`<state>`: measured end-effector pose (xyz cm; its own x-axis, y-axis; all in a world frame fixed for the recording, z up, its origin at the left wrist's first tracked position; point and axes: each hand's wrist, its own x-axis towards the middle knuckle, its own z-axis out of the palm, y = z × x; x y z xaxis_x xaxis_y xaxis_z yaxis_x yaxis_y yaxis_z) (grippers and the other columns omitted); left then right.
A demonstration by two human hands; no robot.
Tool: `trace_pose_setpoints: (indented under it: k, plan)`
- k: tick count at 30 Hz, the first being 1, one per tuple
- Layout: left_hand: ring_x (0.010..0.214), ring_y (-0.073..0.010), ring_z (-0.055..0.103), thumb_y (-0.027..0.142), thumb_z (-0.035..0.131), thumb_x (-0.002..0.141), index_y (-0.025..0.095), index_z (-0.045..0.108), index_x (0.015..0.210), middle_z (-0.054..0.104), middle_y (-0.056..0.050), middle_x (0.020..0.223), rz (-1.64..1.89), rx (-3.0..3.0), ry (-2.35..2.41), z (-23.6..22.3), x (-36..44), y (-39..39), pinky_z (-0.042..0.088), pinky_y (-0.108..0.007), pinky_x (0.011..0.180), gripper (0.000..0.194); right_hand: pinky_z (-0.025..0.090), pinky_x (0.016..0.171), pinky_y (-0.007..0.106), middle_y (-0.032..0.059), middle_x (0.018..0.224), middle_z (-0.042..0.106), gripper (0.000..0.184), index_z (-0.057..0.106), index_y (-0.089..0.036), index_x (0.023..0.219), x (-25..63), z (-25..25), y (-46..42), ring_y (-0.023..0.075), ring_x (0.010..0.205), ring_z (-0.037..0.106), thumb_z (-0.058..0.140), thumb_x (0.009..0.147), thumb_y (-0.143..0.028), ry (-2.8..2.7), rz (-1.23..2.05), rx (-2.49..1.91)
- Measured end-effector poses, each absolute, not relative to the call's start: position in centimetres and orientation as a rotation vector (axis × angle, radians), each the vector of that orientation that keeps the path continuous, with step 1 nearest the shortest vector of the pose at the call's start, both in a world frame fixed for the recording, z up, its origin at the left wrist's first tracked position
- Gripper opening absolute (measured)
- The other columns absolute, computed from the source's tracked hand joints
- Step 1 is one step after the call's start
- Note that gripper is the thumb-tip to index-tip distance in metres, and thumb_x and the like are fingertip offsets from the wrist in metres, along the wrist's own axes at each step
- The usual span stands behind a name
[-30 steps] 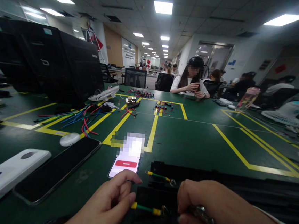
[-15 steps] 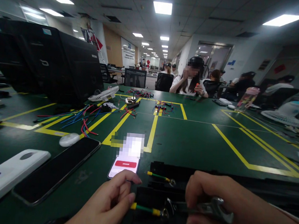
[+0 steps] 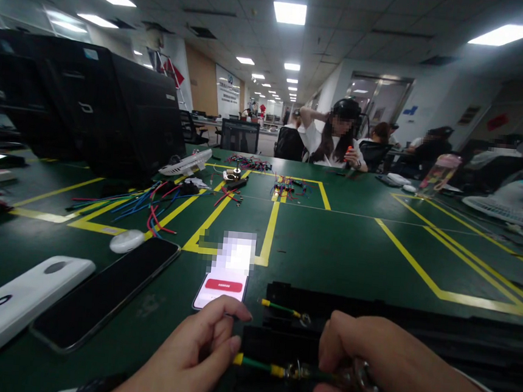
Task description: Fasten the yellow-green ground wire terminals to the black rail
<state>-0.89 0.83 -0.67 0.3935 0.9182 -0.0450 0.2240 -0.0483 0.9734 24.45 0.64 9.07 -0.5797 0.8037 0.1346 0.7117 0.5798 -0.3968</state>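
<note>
Your right fingers (image 3: 331, 342) grip a metal wrench (image 3: 366, 381), likely rigid and slick: hold it mid-shaft. Your left fingers (image 3: 228, 306) curl at the green wire (image 3: 257, 365), pinching or not I cannot tell; probably light and bendy, it lies above a black panel (image 3: 276, 342).

Between the left grip (image 3: 188, 354) and the right grip (image 3: 362, 351) only a narrow gap remains, and the green cable (image 3: 258, 365) with the silver wrench (image 3: 366, 385) blocks it. The lit phone (image 3: 222, 286) stands directly ahead of the left grip. On the left side, the dark phone (image 3: 109, 292) and the white block (image 3: 27, 303) marked 3 are obstacles; farther, loose wires (image 3: 155, 208) hinder. Beyond the black rails (image 3: 298, 295), the table (image 3: 330, 251) gives wide passage, right of the lit phone.
</note>
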Motion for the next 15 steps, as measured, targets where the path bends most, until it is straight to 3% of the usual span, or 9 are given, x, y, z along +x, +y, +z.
trace_pose_setpoints:
  k: [11,15]
  plan:
    - [0.046,-0.0078,0.032,0.045,0.046,0.097,0.024,0.047,0.113,0.037,0.011,0.063,0.737,1.49,1.118,-0.2,-0.8,0.5,0.027,-0.019,0.042,0.026,0.045,0.052,0.018,-0.008,0.072,0.072,0.025,0.063,-0.025,0.076,24.4,9.6,0.5,0.0117,0.059,0.065,0.067,0.067,-0.002,-2.474,0.573,-1.284]
    - [0.046,-0.0081,0.032,0.047,0.047,0.096,0.024,0.048,0.112,0.037,0.011,0.063,0.738,1.483,1.122,-0.2,-0.7,0.5,0.027,-0.019,0.042,0.028,0.046,0.049,0.017,-0.0076,0.067,0.067,0.021,0.06,-0.024,0.075,24.7,10.2,0.5,0.0099,0.054,0.06,0.064,0.07,-0.004,-2.423,0.585,-1.284]
